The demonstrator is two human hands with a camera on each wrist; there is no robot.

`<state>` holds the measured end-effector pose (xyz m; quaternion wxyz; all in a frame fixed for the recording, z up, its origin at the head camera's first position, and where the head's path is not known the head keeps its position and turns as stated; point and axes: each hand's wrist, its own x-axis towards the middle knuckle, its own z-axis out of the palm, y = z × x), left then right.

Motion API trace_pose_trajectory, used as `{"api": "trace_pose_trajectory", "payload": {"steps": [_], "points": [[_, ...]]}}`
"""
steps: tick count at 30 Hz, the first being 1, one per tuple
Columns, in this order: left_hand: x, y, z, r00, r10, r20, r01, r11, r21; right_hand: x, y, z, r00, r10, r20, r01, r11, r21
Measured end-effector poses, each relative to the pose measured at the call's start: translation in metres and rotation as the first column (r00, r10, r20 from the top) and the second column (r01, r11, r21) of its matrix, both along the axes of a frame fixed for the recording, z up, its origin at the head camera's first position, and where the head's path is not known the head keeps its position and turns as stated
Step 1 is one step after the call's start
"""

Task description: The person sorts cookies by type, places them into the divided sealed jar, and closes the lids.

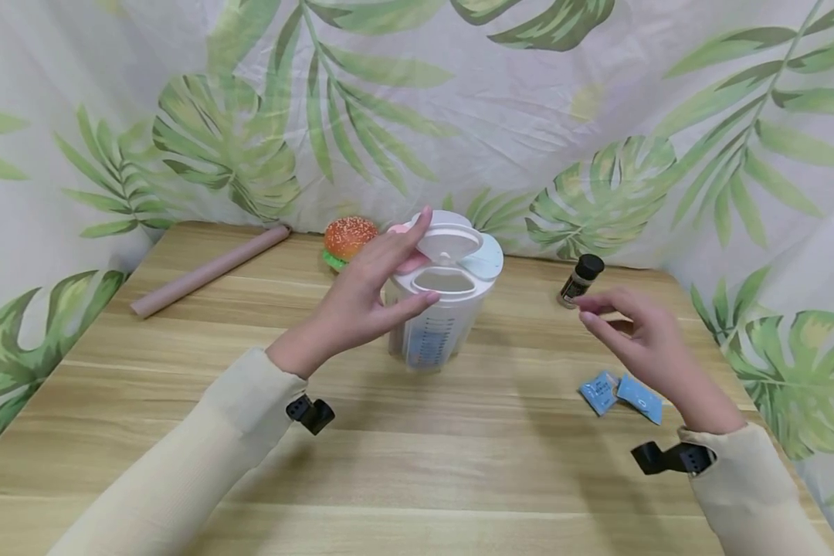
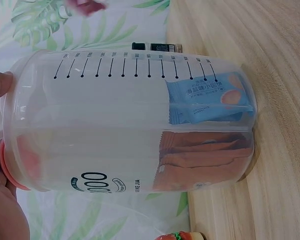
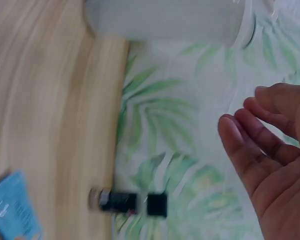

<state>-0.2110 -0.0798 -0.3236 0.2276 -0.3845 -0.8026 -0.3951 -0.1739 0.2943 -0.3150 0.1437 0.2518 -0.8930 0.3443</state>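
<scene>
A clear plastic storage container (image 1: pixel 431 332) with a divided lid stands upright near the table's middle. Its front flap (image 1: pixel 449 244) is raised, leaving an oval opening. My left hand (image 1: pixel 361 289) holds the lid, thumb on the front rim and other fingers by the pink flap (image 2: pixel 12 167). Inside, blue snack packets (image 2: pixel 210 100) and brown packets (image 2: pixel 205 160) lie in separate compartments. To the right, my right hand (image 1: pixel 639 340) hovers above two blue packets (image 1: pixel 599 392), its thumb and fingers loosely bent. The right wrist view shows nothing between those fingers (image 3: pixel 230 132).
A black-capped seasoning bottle (image 1: pixel 581 279) stands just beyond the right hand. Behind the left hand sits a toy hamburger (image 1: pixel 350 238). A pinkish rod (image 1: pixel 208 272) lies at the back left of the wooden table (image 1: pixel 417 479). Leaf-patterned cloth (image 1: pixel 514 116) hangs around the table.
</scene>
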Motion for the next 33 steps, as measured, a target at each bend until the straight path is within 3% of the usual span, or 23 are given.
{"api": "trace_pose_trajectory", "payload": {"steps": [5, 8, 11, 15, 19, 28, 33], "points": [[0.0, -0.001, -0.001, 1.0, 0.009, -0.006, -0.009, 1.0, 0.007, 0.002, 0.038, -0.022, 0.989, -0.111, 0.097, 0.102, 0.99, 0.097], [0.001, -0.001, -0.001, 1.0, 0.008, -0.007, -0.008, 1.0, 0.008, 0.002, 0.059, -0.035, 0.98, -0.162, 0.114, 0.139, 0.972, 0.188], [0.0, 0.0, -0.001, 1.0, -0.002, -0.006, 0.002, 1.0, 0.001, 0.004, 0.076, -0.047, 0.972, -0.19, 0.138, 0.14, 0.941, 0.307], [0.0, 0.001, 0.0, 1.0, -0.006, -0.004, 0.006, 1.0, 0.002, 0.01, 0.092, -0.059, 0.941, -0.222, 0.255, 0.097, 0.901, 0.424], [0.0, 0.0, 0.001, 1.0, -0.001, -0.004, 0.001, 1.0, 0.004, 0.012, 0.1, -0.067, 0.9, -0.246, 0.361, 0.064, 0.892, 0.447], [0.001, -0.001, 0.002, 1.0, -0.005, -0.005, 0.005, 1.0, -0.001, 0.01, 0.106, -0.078, 0.882, -0.257, 0.395, 0.053, 0.887, 0.459], [0.001, 0.0, 0.002, 1.0, -0.006, -0.001, 0.006, 1.0, 0.001, 0.007, 0.112, -0.077, 0.844, -0.307, 0.44, 0.071, 0.877, 0.475]]}}
